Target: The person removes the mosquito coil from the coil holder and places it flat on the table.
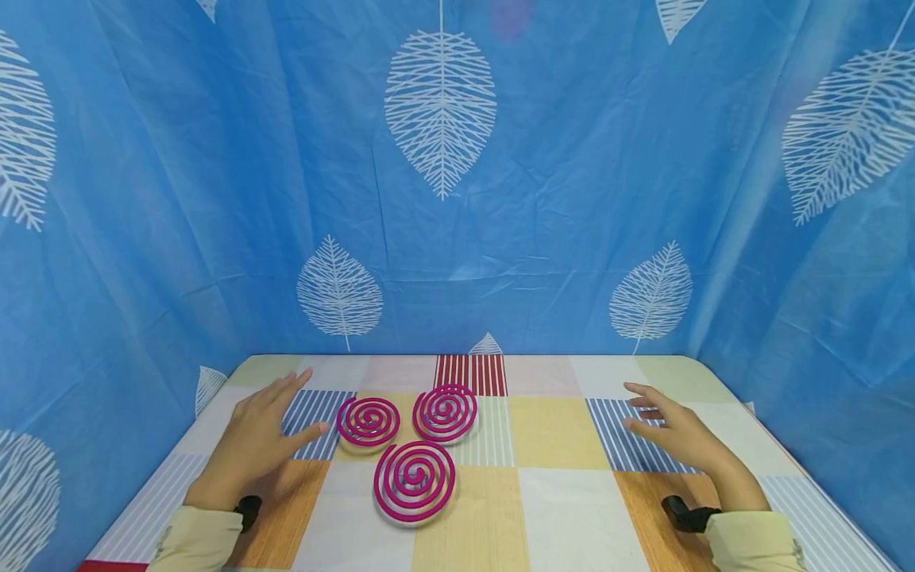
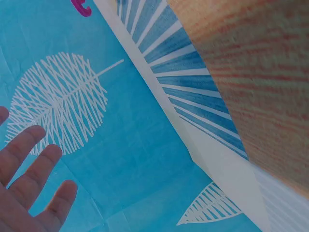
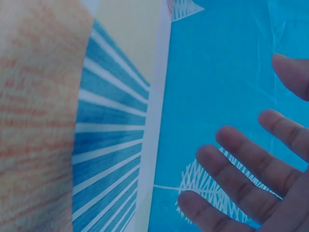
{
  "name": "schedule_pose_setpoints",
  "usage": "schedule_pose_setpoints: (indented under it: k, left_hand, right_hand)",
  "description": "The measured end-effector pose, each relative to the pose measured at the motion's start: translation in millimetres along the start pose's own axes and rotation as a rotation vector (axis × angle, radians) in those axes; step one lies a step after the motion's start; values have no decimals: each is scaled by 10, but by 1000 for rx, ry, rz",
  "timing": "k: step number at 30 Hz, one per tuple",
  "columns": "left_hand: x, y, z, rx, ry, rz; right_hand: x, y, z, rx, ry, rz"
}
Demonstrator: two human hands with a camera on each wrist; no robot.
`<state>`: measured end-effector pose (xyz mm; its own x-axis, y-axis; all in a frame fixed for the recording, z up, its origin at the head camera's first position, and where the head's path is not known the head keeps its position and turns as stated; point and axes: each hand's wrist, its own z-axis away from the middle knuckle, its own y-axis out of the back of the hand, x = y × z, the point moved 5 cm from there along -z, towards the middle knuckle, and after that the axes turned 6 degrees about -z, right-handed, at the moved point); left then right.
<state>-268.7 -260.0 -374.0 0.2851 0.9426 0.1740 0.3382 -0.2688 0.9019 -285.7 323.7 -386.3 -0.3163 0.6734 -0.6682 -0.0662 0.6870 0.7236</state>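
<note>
Three magenta spiral coils, which look like mosquito coils, lie on the patchwork tablecloth left of centre in the head view: a left coil [image 1: 368, 422], a back coil [image 1: 445, 412] and a larger-looking front coil [image 1: 415, 481]. My left hand [image 1: 259, 433] is held to the left of them, fingers extended and thumb toward the left coil, touching none. Off to the right, my right hand [image 1: 672, 429] hovers with loosely bent fingers and holds nothing. The left wrist view shows the left fingers [image 2: 36, 169] spread, with a magenta coil end [image 2: 81, 7] at the top edge.
Blue curtains [image 1: 543, 199] with white leaf prints close off the back and both sides. The patchwork tablecloth [image 1: 579, 508] covers the table up to the back curtain. Each wrist carries a black strap-on device [image 1: 689, 516] below a pale sleeve [image 1: 754, 540].
</note>
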Motion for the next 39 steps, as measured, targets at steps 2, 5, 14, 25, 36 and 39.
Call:
schedule_pose_setpoints:
  k: [2, 5, 14, 25, 36, 39]
  left_hand:
    - [10, -6, -2, -11, 0, 30]
    - [35, -12, -9, -28, -3, 73]
    - [74, -33, -15, -50, -16, 163]
    - [156, -75, -19, -119, 3, 264]
    - [244, -83, -1, -96, -25, 346]
    - [251, -87, 11, -111, -24, 371]
  right_hand:
    - [-27, -12, -7, -20, 1, -26]
    - [-82, -26, -12, -35, 17, -55]
    - [-245, -53, -27, -63, 71, -79]
    - [-396, -150, -98, -127, 145, -206]
    - [-479, -336, -209, -191, 188, -336]
    - [-495, -393, -246, -207, 204, -353]
